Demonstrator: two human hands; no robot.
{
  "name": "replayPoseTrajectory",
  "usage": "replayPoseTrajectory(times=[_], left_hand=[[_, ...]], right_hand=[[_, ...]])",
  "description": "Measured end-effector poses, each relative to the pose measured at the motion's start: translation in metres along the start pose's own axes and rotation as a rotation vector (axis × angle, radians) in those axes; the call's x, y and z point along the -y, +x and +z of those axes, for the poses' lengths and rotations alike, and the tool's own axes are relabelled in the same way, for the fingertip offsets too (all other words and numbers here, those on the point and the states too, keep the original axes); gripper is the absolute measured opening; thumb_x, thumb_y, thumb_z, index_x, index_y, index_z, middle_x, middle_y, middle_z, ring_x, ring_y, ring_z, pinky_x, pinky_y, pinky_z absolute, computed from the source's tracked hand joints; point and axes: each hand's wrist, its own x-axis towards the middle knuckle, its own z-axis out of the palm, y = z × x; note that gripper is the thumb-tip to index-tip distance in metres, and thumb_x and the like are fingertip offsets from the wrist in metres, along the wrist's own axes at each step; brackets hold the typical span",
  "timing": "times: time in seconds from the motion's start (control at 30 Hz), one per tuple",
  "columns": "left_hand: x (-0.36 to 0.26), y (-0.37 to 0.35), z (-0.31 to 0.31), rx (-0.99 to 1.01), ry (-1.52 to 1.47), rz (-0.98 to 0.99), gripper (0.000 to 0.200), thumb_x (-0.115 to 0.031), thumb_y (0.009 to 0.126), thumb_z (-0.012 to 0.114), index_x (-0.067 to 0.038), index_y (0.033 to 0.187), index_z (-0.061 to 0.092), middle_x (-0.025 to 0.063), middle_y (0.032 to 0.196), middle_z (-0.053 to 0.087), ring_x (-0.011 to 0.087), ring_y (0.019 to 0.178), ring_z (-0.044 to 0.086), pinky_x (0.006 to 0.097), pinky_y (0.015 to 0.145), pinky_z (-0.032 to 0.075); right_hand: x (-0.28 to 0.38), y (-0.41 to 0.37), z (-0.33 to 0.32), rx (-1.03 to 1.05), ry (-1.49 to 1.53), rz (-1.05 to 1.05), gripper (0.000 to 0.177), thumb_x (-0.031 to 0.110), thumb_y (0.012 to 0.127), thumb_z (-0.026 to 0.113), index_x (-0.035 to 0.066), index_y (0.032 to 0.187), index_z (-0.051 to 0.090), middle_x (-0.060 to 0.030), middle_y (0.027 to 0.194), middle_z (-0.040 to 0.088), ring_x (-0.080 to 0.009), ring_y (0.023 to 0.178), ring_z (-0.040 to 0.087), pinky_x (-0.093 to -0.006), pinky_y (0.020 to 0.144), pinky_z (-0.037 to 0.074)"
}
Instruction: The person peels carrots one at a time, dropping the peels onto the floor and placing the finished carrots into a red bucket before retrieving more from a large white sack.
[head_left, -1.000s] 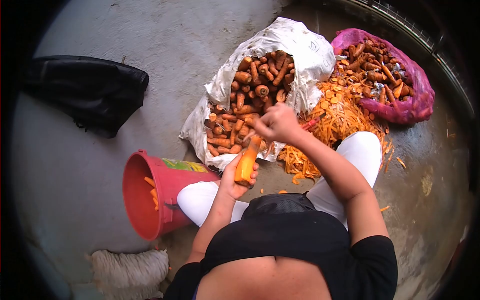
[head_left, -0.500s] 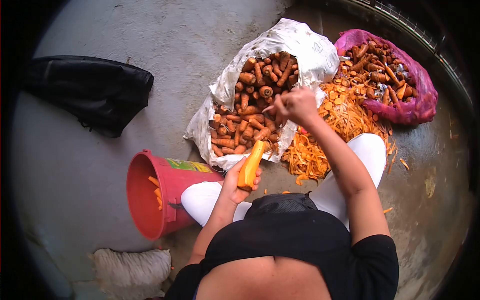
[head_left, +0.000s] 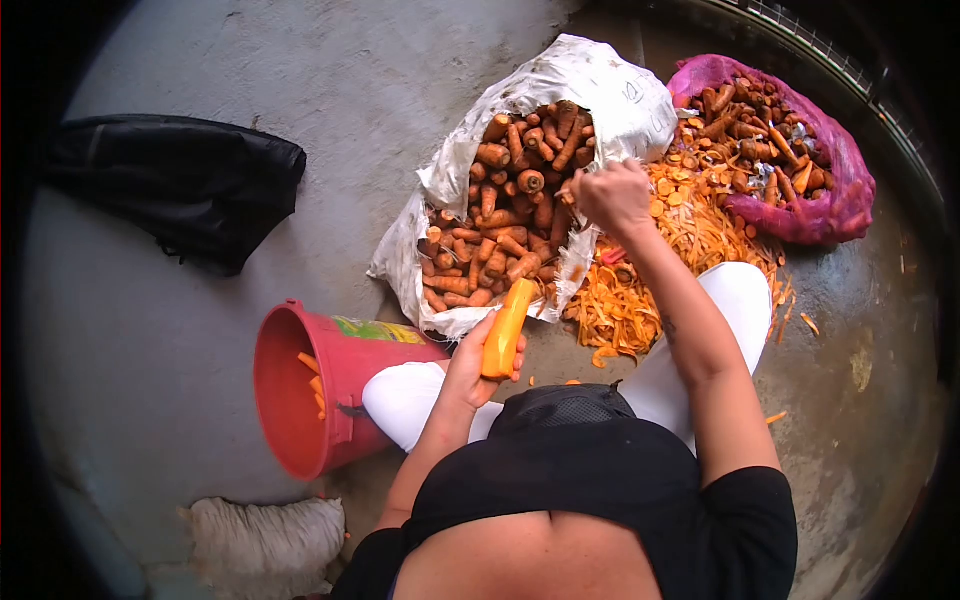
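My left hand (head_left: 470, 365) is wrapped round a peeled carrot (head_left: 508, 330), bright orange and smooth, its narrower end pointing up and away from me. Farther forward and to the right, my right hand (head_left: 612, 200) is closed, with a thin dark sliver showing by its fingers; I cannot tell what it holds. That hand hovers at the right side of a white sack (head_left: 500, 110) full of unpeeled carrots (head_left: 505, 240). Under my right forearm lies a heap of orange peelings and cut ends (head_left: 690, 235).
A red bucket (head_left: 340, 425) lies tipped on its side at the left, a few peeled carrots (head_left: 315, 375) inside. A pink mesh sack (head_left: 850, 205) of carrots and scraps stands back right. Black cloth (head_left: 200, 180) is at far left, a whitish sack (head_left: 265, 535) at lower left.
My right hand has closed into a tighter fist and shifted slightly up and right. The carrot in my left hand has turned a little more upright.
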Motion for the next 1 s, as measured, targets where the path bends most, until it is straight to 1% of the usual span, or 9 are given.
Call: replayPoseTrajectory(times=[0.03,0.23,0.37,0.63,0.7,0.77,0.87,0.9,1.0], left_hand=[[0.001,0.003,-0.003,-0.045,0.001,0.027,0.038,-0.042,0.097,0.039,-0.008,0.11,0.051,0.0081,0.08,0.058,0.0185,0.066,0.058,0.0328,0.054,0.051],[0.003,0.013,0.002,-0.166,-0.116,0.038,0.04,-0.044,0.095,0.046,-0.007,0.112,0.05,0.01,0.086,0.058,0.0205,0.064,0.059,0.032,0.05,0.051],[0.009,0.019,-0.009,-0.038,-0.095,0.068,0.045,-0.048,0.093,0.047,-0.008,0.111,0.051,0.0096,0.085,0.061,0.0196,0.068,0.061,0.0331,0.052,0.051],[0.016,0.014,0.004,-0.224,0.183,0.182,0.046,-0.044,0.099,0.034,-0.002,0.106,0.051,0.0117,0.078,0.059,0.0182,0.055,0.058,0.0328,0.045,0.049],[0.016,0.009,0.007,-0.198,0.244,0.178,0.045,-0.043,0.099,0.033,-0.002,0.105,0.051,0.0114,0.076,0.059,0.0178,0.056,0.058,0.0331,0.046,0.05],[0.01,0.0,0.012,-0.169,0.286,0.189,0.044,-0.042,0.099,0.034,-0.002,0.106,0.051,0.0109,0.078,0.059,0.0179,0.059,0.059,0.0329,0.049,0.051],[0.003,0.004,0.003,-0.157,0.165,0.171,0.044,-0.043,0.099,0.035,-0.003,0.108,0.051,0.0103,0.082,0.059,0.0186,0.065,0.061,0.0325,0.054,0.053],[0.002,0.007,0.001,-0.152,0.099,0.153,0.044,-0.043,0.099,0.036,-0.003,0.108,0.051,0.0101,0.084,0.059,0.019,0.067,0.061,0.0324,0.056,0.054],[0.002,0.009,0.01,-0.133,0.012,0.115,0.043,-0.044,0.098,0.038,-0.005,0.112,0.05,0.0094,0.088,0.059,0.0212,0.07,0.061,0.0323,0.058,0.053]], right_hand=[[-0.004,0.004,-0.003,-0.107,0.028,0.042,0.044,0.028,0.09,0.05,0.018,0.048,0.058,0.0012,0.04,0.049,-0.0113,0.038,0.041,-0.0298,0.056,0.04],[0.044,-0.003,-0.035,0.45,0.72,0.232,0.04,0.031,0.088,0.052,0.017,0.054,0.068,0.0,0.043,0.053,-0.0146,0.042,0.049,-0.0335,0.056,0.042],[0.074,-0.014,-0.04,0.19,0.857,-0.063,0.034,0.028,0.079,0.058,0.013,0.049,0.062,-0.0046,0.046,0.052,-0.0217,0.048,0.053,-0.0334,0.054,0.04],[0.071,-0.012,-0.031,0.097,0.609,-0.22,0.038,0.024,0.078,0.057,0.016,0.041,0.051,-0.0025,0.038,0.043,-0.0142,0.042,0.046,-0.0305,0.055,0.042],[0.044,0.002,-0.02,0.291,0.2,-0.209,0.04,0.018,0.082,0.049,0.017,0.042,0.047,0.0028,0.036,0.04,-0.0099,0.041,0.041,-0.0306,0.055,0.041],[0.014,0.001,0.004,0.18,0.013,-0.135,0.042,0.019,0.085,0.049,0.019,0.043,0.049,0.003,0.037,0.043,-0.0092,0.04,0.039,-0.0295,0.053,0.038],[0.026,0.009,-0.022,-0.07,0.287,-0.031,0.042,0.022,0.086,0.051,0.02,0.044,0.052,0.0031,0.038,0.045,-0.0088,0.039,0.037,-0.0291,0.053,0.036],[0.036,0.008,-0.032,0.156,0.371,0.036,0.04,0.028,0.086,0.054,0.02,0.047,0.06,0.0033,0.04,0.05,-0.0089,0.04,0.041,-0.0289,0.053,0.037],[0.056,-0.002,-0.045,0.161,0.676,0.027,0.034,0.028,0.082,0.057,0.015,0.052,0.067,-0.0026,0.044,0.054,-0.0167,0.043,0.05,-0.0322,0.054,0.04]])
